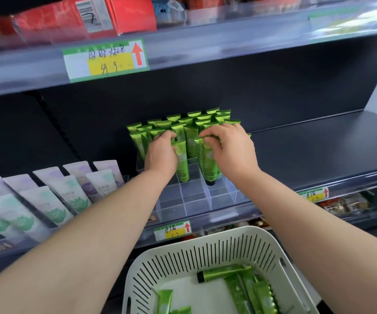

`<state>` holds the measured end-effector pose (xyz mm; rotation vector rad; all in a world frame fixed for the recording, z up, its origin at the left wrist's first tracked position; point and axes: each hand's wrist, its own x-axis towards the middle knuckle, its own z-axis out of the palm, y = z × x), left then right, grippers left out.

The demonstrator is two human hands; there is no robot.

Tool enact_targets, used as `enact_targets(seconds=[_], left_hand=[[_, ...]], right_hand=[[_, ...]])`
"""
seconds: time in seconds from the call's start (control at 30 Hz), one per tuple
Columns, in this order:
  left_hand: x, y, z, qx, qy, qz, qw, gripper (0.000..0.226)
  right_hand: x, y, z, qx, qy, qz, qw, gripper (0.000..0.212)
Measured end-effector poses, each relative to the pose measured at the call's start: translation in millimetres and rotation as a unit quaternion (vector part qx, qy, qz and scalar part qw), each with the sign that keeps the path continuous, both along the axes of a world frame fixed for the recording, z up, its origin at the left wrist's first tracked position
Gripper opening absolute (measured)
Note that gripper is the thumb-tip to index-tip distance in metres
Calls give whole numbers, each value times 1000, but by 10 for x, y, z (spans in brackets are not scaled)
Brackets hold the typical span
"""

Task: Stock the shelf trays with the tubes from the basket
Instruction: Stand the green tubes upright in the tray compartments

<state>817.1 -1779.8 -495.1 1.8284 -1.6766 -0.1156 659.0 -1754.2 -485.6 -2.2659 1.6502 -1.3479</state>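
Observation:
A clear divided tray (196, 200) stands on the dark shelf, its back rows filled with upright green tubes (192, 123), its front compartments bare. My left hand (160, 152) grips a green tube (182, 164) that stands cap down in a middle compartment. My right hand (230, 148) pinches the top of two green tubes (208, 164) held together over the compartment to the right. Below, a white slotted basket (205, 252) holds several more green tubes (248, 288) lying flat.
Pale purple and mint tubes (53, 196) lean in rows on the shelf to the left. A bare dark shelf board (319, 150) stretches to the right of the tray. Red boxes (69, 17) sit on the shelf above. Price labels (171, 231) line the shelf edges.

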Motion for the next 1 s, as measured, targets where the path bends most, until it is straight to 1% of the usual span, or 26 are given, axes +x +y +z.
enact_targets(seconds=[0.13,0.23,0.3,0.4,0.6,0.77,0.87,1.0], left_hand=[[93,100,22,-29,-5,0,1000,45],[153,217,-15,-35,-9,-10,999,41],[193,290,-59,-36,-14,-28,999,38],[266,352,-128,-28,-8,-38,999,35],[343,381,-222,-3,-11,-51,999,44],[365,345,-224,0,-8,-59,998,36],[365,352,-221,1,-7,-65,998,36],[351,406,-203,-8,-1,-60,998,35]], right_hand=[[135,-32,55,-17,-7,0,1000,18],[265,-71,111,-30,-14,-5,999,18],[342,-104,122,-29,-2,-4,1000,19],[398,-177,61,4,24,-7,1000,20],[398,-279,-119,90,53,-15,994,25],[413,-346,-216,115,70,-20,991,27],[418,-357,-234,104,67,-27,992,28],[411,-281,-213,35,66,-36,997,26]])
